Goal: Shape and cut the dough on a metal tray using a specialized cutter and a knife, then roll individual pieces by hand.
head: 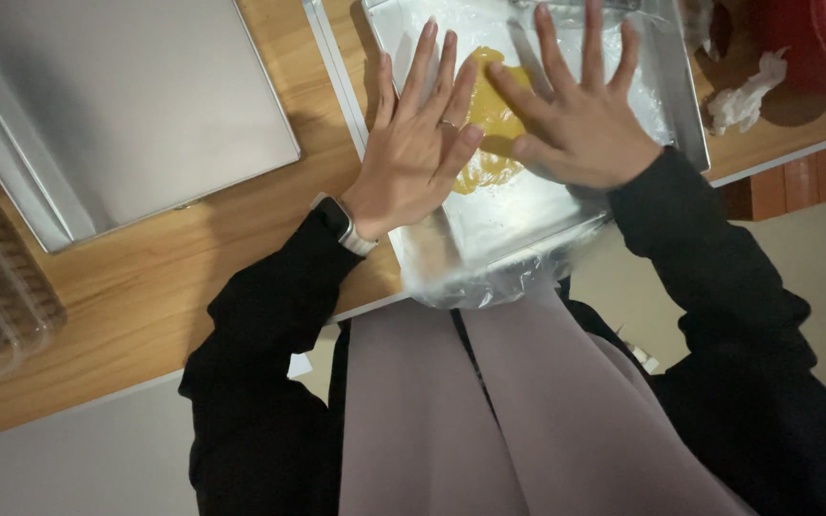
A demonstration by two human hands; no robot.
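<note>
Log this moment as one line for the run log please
left hand flat on plastic film | right hand flat on film | yellow dough under film in metal tray | wooden table

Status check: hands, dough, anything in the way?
Both hands, left and right, flat, fingers spread. Pressing yellow dough under plastic wrap in tray. Nothing blocking.

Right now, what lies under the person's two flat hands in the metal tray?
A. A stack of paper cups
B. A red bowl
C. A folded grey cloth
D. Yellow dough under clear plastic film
D: both the left hand and the right hand press flat, fingers spread, on a yellow dough that is covered by clear plastic film lining the square metal tray.
</note>
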